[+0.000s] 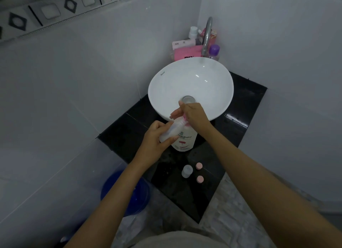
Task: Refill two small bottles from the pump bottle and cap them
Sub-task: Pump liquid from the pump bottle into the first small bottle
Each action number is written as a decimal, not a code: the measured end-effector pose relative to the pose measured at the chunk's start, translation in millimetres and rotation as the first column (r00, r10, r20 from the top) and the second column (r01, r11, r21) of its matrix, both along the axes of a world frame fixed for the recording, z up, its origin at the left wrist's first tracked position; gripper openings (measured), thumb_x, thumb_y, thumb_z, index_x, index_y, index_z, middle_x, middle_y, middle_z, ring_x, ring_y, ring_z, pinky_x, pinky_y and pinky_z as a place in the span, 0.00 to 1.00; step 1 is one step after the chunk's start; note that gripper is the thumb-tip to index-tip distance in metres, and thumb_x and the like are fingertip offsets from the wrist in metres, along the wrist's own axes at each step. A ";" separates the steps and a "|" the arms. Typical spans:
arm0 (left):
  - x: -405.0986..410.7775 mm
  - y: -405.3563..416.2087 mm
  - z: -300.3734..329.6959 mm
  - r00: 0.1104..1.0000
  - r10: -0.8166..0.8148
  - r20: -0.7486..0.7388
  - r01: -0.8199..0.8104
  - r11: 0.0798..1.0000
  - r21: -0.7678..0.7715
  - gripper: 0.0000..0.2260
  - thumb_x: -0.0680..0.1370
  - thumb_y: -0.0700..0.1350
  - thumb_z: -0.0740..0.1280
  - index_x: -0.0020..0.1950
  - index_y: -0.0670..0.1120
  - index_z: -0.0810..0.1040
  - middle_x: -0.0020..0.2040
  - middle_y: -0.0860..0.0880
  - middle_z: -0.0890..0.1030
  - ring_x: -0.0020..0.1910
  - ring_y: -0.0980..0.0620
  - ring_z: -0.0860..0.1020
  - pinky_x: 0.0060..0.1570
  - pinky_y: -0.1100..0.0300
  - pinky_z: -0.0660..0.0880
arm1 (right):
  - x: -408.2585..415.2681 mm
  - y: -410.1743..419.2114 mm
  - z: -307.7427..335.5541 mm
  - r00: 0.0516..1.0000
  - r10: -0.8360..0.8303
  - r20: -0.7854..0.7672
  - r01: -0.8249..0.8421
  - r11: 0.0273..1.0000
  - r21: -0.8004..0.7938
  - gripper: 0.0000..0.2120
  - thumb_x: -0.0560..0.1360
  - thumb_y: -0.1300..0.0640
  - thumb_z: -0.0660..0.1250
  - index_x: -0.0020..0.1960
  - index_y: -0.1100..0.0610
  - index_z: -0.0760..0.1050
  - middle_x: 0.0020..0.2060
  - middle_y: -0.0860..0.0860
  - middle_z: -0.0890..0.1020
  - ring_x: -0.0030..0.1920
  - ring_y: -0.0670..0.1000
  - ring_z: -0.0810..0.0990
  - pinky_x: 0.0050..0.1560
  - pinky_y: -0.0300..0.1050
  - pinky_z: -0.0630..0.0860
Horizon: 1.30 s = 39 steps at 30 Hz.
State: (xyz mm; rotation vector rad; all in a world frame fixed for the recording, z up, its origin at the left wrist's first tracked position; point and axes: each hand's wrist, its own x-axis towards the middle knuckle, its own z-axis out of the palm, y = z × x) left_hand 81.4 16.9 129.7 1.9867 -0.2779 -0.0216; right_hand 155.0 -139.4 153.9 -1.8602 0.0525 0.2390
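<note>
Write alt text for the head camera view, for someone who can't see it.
Over a black counter, a person's right hand rests on the pink pump of a white pump bottle while the left hand holds a small clear bottle tilted at its nozzle. Another small bottle and two pink caps wait nearby, before a white basin.

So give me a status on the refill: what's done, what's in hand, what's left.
Done: both pink caps are off, lying on the black counter.

In hand: the left hand tilts one small bottle at the pump bottle while the right hand is on the pink pump head. Fill level can't be told.

Left: the second small bottle stands uncapped beside the caps, apparently unfilled; then cap both.
</note>
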 end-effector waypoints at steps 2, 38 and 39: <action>-0.5 0.5 -0.6 1.000 0.002 -0.009 -0.002 1.000 -0.012 0.22 0.75 0.47 0.69 0.68 0.48 0.73 0.46 0.54 0.70 0.44 0.67 0.71 0.44 0.77 0.69 | 0.6 0.6 1.5 1.000 -0.001 0.009 0.001 1.000 -0.006 0.23 0.81 0.53 0.55 0.44 0.67 0.83 0.44 0.60 0.85 0.40 0.47 0.80 0.39 0.37 0.75; 0.6 -1.8 -0.3 1.000 0.008 0.030 -0.006 0.997 -0.083 0.20 0.75 0.46 0.69 0.67 0.51 0.73 0.49 0.55 0.71 0.48 0.65 0.72 0.48 0.73 0.72 | -3.5 8.0 3.0 0.973 -0.214 0.083 0.208 0.975 0.074 0.21 0.80 0.53 0.57 0.41 0.65 0.82 0.37 0.56 0.85 0.39 0.48 0.81 0.38 0.41 0.75; 1.3 -1.2 -1.5 1.000 0.012 0.026 -0.010 0.997 -0.074 0.20 0.75 0.46 0.69 0.67 0.51 0.73 0.48 0.55 0.70 0.48 0.66 0.72 0.48 0.73 0.71 | -4.8 9.6 -0.1 0.968 -0.236 0.082 0.229 0.969 0.088 0.21 0.80 0.53 0.58 0.41 0.65 0.83 0.37 0.55 0.85 0.39 0.49 0.81 0.40 0.41 0.75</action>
